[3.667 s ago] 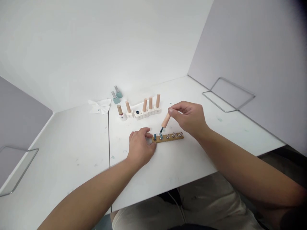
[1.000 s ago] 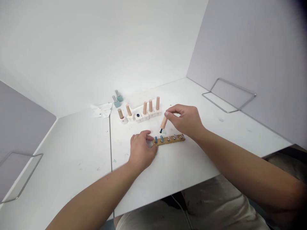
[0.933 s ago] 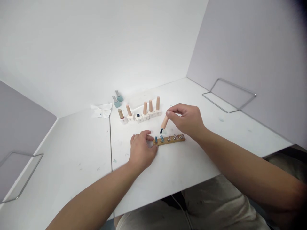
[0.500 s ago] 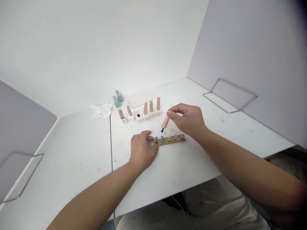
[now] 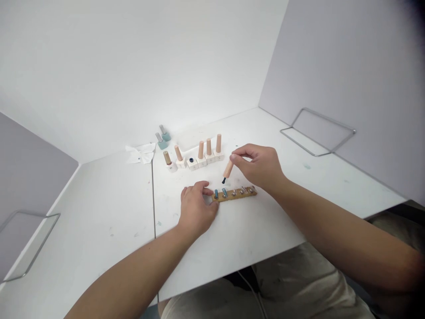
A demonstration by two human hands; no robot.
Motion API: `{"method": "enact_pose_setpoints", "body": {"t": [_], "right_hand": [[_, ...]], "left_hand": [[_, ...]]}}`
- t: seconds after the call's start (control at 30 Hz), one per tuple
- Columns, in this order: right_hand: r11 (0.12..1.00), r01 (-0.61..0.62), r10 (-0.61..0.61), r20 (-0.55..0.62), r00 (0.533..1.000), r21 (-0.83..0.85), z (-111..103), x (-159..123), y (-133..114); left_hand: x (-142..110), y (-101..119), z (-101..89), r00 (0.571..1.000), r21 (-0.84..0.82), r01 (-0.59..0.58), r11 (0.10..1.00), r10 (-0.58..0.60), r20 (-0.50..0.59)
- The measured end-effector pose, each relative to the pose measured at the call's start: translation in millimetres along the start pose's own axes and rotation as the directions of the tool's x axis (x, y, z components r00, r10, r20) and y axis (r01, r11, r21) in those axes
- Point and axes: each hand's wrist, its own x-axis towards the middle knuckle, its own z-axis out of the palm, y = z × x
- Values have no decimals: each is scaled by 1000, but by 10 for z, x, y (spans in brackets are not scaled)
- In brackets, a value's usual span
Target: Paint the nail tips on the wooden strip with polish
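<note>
Brush (image 5: pixel 228 169) tip has lifted a little off the strip's (image 5: pixel 234 194) second screw (image 5: pixel 225 192).
Right hand (image 5: pixel 260 166) pinches the brush's wooden handle between thumb and fingertips, its dark bristles hanging just above the strip. Left hand (image 5: pixel 195 208) sits at the strip's left end, fingers curled and pressed together, thumb touching the wood. Beyond the strip, white blocks (image 5: pixel 201 162) stand in a row, carrying upright wooden handles.

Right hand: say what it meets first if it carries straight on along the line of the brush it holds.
Most likely the wooden strip: the brush in the right hand points down at the gap between a blue screw and its blue neighbour. Depth is unclear, so the tip could meet either screw first.
</note>
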Motion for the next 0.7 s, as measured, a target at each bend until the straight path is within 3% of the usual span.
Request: {"method": "enact_pose_setpoints", "body": {"t": [0.07, 0.17, 0.27, 0.4, 0.53, 0.7], "right_hand": [[999, 19, -19, -8, 1000, 50, -11, 7, 18], [989, 55, -69, 104, 992, 137, -22, 13, 33], [993, 58, -77, 180, 981, 105, -17, 9, 28], [1000, 7, -6, 94, 996, -13, -6, -3, 11], [1000, -4, 4, 5, 1000, -3, -10, -16, 18], [998, 55, -56, 39, 998, 17, -17, -33, 36]], "left_hand": [[2, -6, 6, 1000, -2, -4, 1000, 4, -3], [0, -5, 9, 1000, -7, -9, 1000, 9, -3], [-6, 0, 6, 1000, -13, -6, 1000, 6, 0], [-9, 3, -1, 1000, -12, -1, 1000, 1, 1], [-1, 9, -3, 1000, -13, 1, 1000, -1, 9], [5, 18, 0, 1000, -22, 10, 1000, -10, 11]]}}
